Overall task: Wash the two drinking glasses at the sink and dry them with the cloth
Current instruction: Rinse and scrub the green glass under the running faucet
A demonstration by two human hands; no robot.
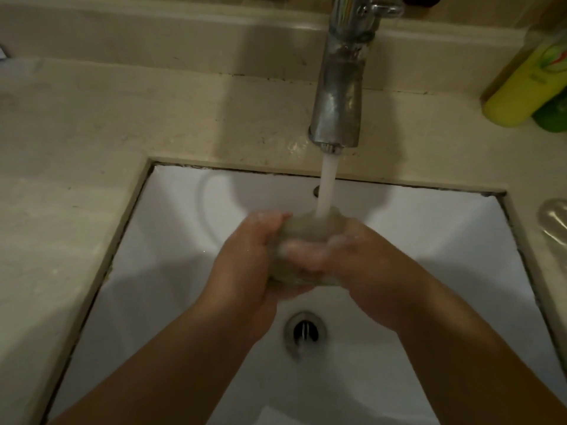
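Head view: both hands, left hand (257, 256) and right hand (352, 259), hold the glass (302, 240) under the tap (337, 87); we should turn it slowly (soapy, so slippery).

1. Glass (302, 240): blurred; walls largely covered by both hands, its base and lower rim hard to trace.
2. Left hand (254, 256): fingers wrap behind the glass, tips hidden.
3. Right hand (346, 256): fingertips smeared by foam and motion blur; exact grip unclear.
4. Tap (340, 72): top and handle cut off by the upper edge.
5. Yellow bottle (527, 84): cut by the right edge; label unreadable.
6. Green bottle (552, 118): mostly behind the yellow bottle and out of frame.
7. Clear object (555, 222) at right edge: cropped, identity unclear.
8. Both forearms: cut off by the lower edge.
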